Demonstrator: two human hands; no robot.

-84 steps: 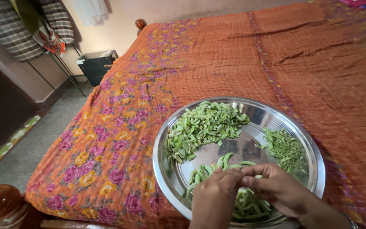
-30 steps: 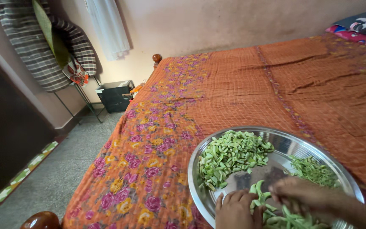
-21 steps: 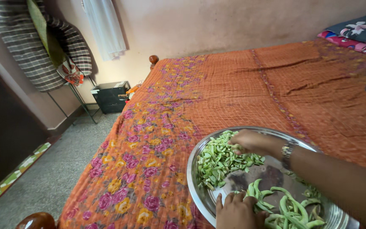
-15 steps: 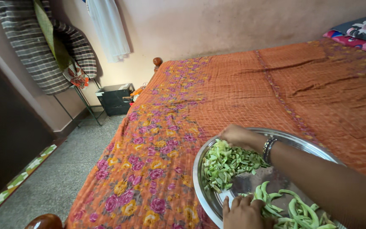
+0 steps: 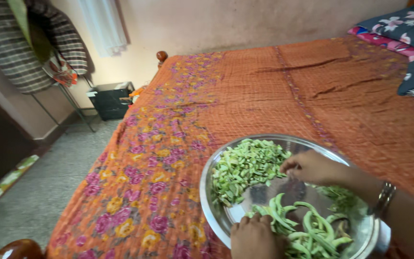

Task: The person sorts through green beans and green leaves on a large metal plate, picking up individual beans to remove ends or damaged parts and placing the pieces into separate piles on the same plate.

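A round steel plate rests on an orange quilted bed cover. A heap of cut green bean pieces fills its far left part. Whole green bean pods lie at the near side, and thin green strings sit under my right forearm. My left hand rests on the pods at the plate's near edge, fingers curled. My right hand hovers over the middle of the plate, beside the cut heap, fingers pinched; whether it holds a piece is hidden. A metal bangle is on that wrist.
Floral pillows lie at the bed's far right. A black box and a stand draped with checked cloth are by the wall on the left. A wooden bedpost knob shows at the bottom left.
My right hand went from the pods out to the cut heap, then drew back toward the plate's middle. The left hand stayed on the pods. The camera view shifted.
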